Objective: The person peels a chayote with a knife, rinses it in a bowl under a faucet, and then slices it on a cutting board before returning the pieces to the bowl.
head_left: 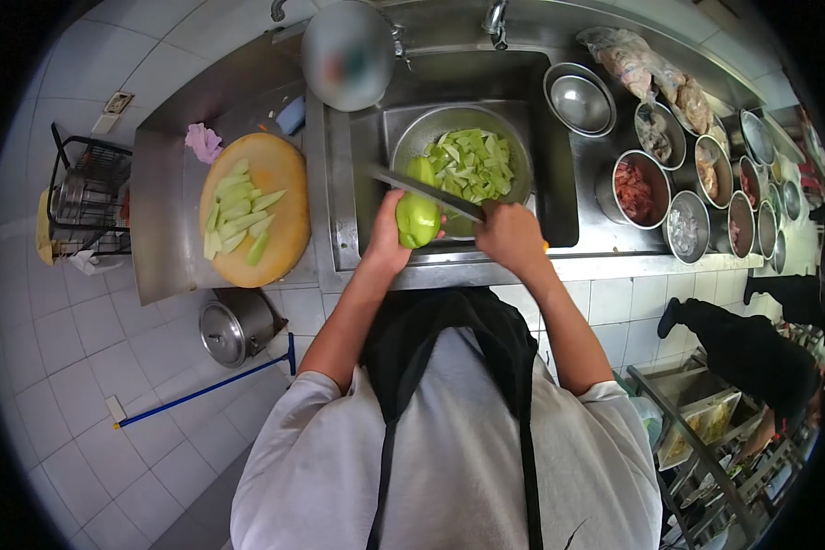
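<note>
In my left hand (389, 231) is a shiny, lobed green vegetable that looks like a chayote (419, 225), with my fingers closed round its side. My right hand (511, 236) grips the handle of a knife (445, 199). The wide blade lies across the chayote and hides a strip of it. Just beyond both hands, a round metal basin (411, 126) sits in the sink (555, 174), holding many chopped green pieces (472, 163). To the left, pale green wedges (234, 213) lie on a round wooden cutting board (284, 183).
Metal bowls of raw meat (634, 191) and other ingredients line the right counter, near a bag of meat (619, 60). Nested bowls (579, 99) stand at the sink's right. A lidded pot (226, 332) and a blue-handled pole (202, 392) are on the floor. Another person (752, 357) is at right.
</note>
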`<action>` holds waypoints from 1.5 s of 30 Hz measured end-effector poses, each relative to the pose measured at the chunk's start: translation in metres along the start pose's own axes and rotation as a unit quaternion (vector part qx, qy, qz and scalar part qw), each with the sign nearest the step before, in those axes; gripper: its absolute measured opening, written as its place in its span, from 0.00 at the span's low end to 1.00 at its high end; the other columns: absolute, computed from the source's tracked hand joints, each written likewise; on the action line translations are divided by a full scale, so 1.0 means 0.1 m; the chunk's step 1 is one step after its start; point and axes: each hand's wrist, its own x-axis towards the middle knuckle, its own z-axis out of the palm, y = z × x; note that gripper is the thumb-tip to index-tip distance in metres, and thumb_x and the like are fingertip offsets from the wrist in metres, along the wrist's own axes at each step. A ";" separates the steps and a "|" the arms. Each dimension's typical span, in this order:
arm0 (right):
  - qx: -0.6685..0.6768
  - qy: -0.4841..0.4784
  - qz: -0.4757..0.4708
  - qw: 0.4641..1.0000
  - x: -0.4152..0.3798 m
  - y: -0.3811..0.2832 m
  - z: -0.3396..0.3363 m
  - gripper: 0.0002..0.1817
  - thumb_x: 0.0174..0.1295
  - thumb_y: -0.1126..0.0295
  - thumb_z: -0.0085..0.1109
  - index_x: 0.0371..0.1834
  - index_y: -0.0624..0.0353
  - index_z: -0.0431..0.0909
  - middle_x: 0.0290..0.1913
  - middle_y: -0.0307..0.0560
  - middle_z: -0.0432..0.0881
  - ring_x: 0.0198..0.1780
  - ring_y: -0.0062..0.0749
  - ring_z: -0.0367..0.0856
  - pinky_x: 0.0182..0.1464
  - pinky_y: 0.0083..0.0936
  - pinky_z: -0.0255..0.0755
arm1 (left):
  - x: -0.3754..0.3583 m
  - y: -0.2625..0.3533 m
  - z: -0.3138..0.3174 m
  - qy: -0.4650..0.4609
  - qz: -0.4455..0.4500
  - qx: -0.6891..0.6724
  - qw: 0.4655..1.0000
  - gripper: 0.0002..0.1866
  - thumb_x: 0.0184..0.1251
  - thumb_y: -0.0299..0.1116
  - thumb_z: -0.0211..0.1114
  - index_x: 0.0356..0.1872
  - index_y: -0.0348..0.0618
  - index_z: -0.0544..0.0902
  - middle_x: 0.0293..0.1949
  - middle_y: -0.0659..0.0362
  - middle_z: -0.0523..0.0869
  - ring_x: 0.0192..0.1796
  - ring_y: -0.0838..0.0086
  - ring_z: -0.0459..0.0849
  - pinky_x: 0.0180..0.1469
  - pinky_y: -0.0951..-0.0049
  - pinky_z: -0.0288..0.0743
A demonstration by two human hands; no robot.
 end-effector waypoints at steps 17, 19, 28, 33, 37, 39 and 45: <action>-0.022 0.017 0.137 0.990 0.11 0.60 0.44 0.14 0.56 0.65 0.60 0.25 0.66 0.85 0.28 0.68 0.85 0.33 0.63 0.87 0.40 0.51 0.82 | -0.31 0.12 0.13 -0.003 0.000 -0.060 0.998 0.33 0.77 0.60 0.50 0.64 0.39 0.76 0.51 0.43 0.85 0.52 0.52 0.87 0.53 0.50 0.83; 0.003 0.021 0.132 0.991 0.11 0.52 0.32 0.14 0.57 0.64 0.60 0.28 0.66 0.86 0.28 0.68 0.85 0.34 0.63 0.86 0.41 0.51 0.81 | -0.25 0.15 0.20 0.021 -0.012 -0.124 0.992 0.33 0.76 0.60 0.51 0.64 0.39 0.76 0.52 0.43 0.85 0.53 0.51 0.86 0.56 0.50 0.82; 0.043 0.059 -0.036 0.997 -0.23 -0.15 0.13 0.09 0.55 0.66 0.65 0.31 0.61 0.78 0.22 0.60 0.82 0.27 0.59 0.85 0.34 0.49 0.81 | 0.05 0.08 0.19 0.079 -0.013 -0.146 0.986 0.29 0.74 0.56 0.57 0.60 0.41 0.77 0.52 0.46 0.84 0.49 0.52 0.86 0.51 0.52 0.83; -0.001 0.082 -0.080 0.993 -0.21 -0.32 0.18 0.10 0.52 0.69 0.67 0.31 0.58 0.74 0.19 0.55 0.81 0.22 0.50 0.85 0.28 0.44 0.80 | 0.18 -0.04 0.26 0.018 -0.026 -0.248 0.968 0.27 0.74 0.56 0.58 0.57 0.42 0.77 0.48 0.51 0.85 0.48 0.57 0.85 0.53 0.52 0.81; -0.034 0.140 -0.094 0.985 -0.14 -0.31 0.21 0.09 0.55 0.69 0.65 0.28 0.57 0.73 0.19 0.55 0.81 0.21 0.50 0.84 0.24 0.44 0.78 | 0.16 -0.12 0.32 -0.005 0.012 -0.275 0.961 0.25 0.73 0.55 0.58 0.57 0.43 0.77 0.50 0.51 0.85 0.48 0.58 0.85 0.54 0.53 0.81; -0.063 0.134 -0.083 0.985 -0.13 -0.26 0.24 0.10 0.52 0.68 0.67 0.30 0.58 0.75 0.19 0.54 0.82 0.22 0.51 0.85 0.27 0.43 0.80 | 0.11 -0.12 0.34 0.048 0.033 -0.258 0.964 0.25 0.73 0.54 0.58 0.56 0.43 0.77 0.50 0.51 0.84 0.49 0.58 0.85 0.53 0.53 0.81; -0.050 0.063 0.060 0.995 0.01 0.32 0.30 0.11 0.53 0.65 0.63 0.30 0.62 0.81 0.23 0.61 0.84 0.28 0.58 0.87 0.36 0.49 0.82 | -0.12 0.01 0.34 0.101 0.012 -0.234 0.967 0.24 0.74 0.51 0.59 0.58 0.41 0.76 0.52 0.49 0.83 0.51 0.56 0.83 0.52 0.56 0.81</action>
